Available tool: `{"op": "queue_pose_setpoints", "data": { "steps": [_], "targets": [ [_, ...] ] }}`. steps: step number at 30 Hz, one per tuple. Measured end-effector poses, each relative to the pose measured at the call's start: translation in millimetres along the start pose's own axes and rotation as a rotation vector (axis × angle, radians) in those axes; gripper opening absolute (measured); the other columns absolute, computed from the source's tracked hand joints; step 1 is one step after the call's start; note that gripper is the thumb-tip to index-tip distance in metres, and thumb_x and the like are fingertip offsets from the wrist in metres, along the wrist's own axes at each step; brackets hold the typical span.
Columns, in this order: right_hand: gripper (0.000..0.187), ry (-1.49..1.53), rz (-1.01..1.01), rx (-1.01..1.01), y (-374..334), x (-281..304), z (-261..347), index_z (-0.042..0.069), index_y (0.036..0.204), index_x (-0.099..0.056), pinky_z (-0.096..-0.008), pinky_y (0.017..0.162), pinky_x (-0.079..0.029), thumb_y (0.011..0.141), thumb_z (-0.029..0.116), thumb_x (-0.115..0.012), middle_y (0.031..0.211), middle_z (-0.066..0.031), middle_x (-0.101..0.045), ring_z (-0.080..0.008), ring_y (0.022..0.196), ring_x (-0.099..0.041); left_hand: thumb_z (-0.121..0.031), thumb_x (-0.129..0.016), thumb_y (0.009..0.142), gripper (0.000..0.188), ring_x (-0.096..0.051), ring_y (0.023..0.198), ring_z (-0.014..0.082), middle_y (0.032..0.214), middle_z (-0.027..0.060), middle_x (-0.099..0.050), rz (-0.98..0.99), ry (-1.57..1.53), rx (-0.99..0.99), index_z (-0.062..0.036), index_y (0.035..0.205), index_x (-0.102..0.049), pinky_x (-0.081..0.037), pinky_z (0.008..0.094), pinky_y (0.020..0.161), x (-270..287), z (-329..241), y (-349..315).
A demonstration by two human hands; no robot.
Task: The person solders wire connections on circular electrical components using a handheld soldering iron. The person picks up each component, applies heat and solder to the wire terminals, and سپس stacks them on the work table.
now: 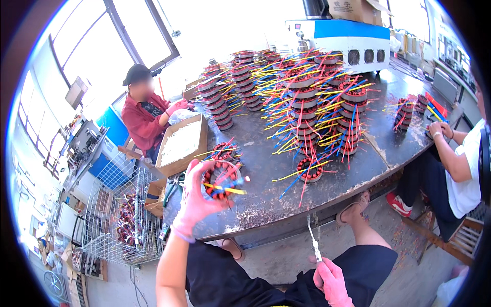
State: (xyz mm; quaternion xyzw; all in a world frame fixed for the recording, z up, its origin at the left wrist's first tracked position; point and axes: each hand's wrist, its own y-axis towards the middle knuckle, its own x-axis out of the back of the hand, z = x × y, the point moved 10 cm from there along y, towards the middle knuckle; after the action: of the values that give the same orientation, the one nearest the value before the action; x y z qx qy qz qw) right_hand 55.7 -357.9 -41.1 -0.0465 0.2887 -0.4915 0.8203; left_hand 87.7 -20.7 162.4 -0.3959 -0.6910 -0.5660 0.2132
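Up comes the left hand (194, 203), fingers curled round the rim of a ring (221, 188) above the near edge of the worktop (261, 193); thumb and fingers hold it from its left side, so its yellow, blue and red wires poke out rightward, clear of the palm, which looks like a grip chosen to leave the wire ends free.

Down over the lap, the right hand (332, 281) has its fingers closed round the handle of a thin tool (313, 239); the tip points away from the body, a sensible way to carry it near bare legs, though I can't tell its exact kind from here.

Now the worktop; a lone ring (313, 178) lies flat in front of the tall stacks (305, 110), wires splayed; the stacks seem built ring upon ring to save room, wires bristling outward so the bodies can sit close; a low pile (224, 149) sits just beyond the left hand, probably within easy reach.

To the left, a box (186, 159) of pale stuff stands between the pile and a worker in a red shirt (143, 123); on the right, another worker's hands (442, 130) are near a shorter stack (404, 115).
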Motion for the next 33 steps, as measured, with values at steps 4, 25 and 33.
{"op": "queue_pose_setpoints", "data": {
  "steps": [4, 25, 33],
  "targets": [
    [0.024, -0.046, -0.076, 0.053, 2, 4, 4, 0.011, 0.083, -0.053, -0.022, 0.048, -0.025, 0.102, 0.025, -0.053, 0.063, 0.0058, -0.044, -0.0043, 0.052, -0.036, -0.03, -0.094, 0.052, 0.099, -0.058, 0.112, 0.0267, 0.119, 0.0164, -0.057, 0.015, -0.243, 0.363, 0.0027, 0.134, -0.048, -0.046, 0.0388, 0.099, -29, 114, 26],
    [0.028, -0.133, -0.083, 0.059, 22, -5, 17, 0.01, 0.08, -0.052, -0.0219, 0.047, -0.024, 0.103, 0.026, -0.05, 0.061, 0.0053, -0.043, -0.0042, 0.051, -0.034, -0.035, -0.09, 0.056, 0.105, -0.056, 0.124, 0.0323, 0.132, 0.0225, -0.058, 0.193, -0.262, 0.426, 0.0059, 0.141, -0.044, -0.042, 0.0382, 0.108, -108, 213, 69],
    [0.029, -0.163, -0.046, 0.094, 19, -13, 20, 0.01, 0.081, -0.052, -0.0218, 0.046, -0.023, 0.103, 0.027, -0.049, 0.06, 0.0058, -0.042, -0.0038, 0.05, -0.034, -0.032, -0.088, 0.059, 0.101, -0.05, 0.131, 0.0317, 0.139, 0.0212, -0.052, 0.23, -0.298, 0.368, 0.0059, 0.141, -0.043, -0.039, 0.0378, 0.111, -105, 213, 70]
  ]
}}
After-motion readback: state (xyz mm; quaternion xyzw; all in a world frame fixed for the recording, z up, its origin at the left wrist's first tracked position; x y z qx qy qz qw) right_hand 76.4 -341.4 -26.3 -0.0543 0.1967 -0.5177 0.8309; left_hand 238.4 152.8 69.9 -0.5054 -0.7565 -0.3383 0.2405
